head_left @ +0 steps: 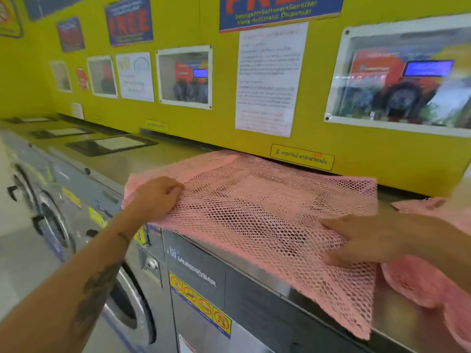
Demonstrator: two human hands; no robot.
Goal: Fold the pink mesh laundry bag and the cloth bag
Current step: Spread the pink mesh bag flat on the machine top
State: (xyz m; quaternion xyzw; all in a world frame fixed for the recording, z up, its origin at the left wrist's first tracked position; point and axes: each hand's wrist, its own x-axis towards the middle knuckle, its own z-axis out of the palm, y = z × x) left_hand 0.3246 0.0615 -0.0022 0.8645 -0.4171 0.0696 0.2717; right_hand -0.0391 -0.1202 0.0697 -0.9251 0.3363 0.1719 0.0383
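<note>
My left grip [155,197] is clamping the limp pink mesh laundry bag [254,200] by its edge, my right grip [369,240] pressing it flat-fingered.

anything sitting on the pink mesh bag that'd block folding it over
Nothing visible does. Only the hands are on the pink mesh laundry bag: the left hand grips its left edge, the right hand presses flat near its right edge. A second pink cloth lies off its right side.

Bright even light; motion blur throughout; wide-angle bending at edges.
</note>
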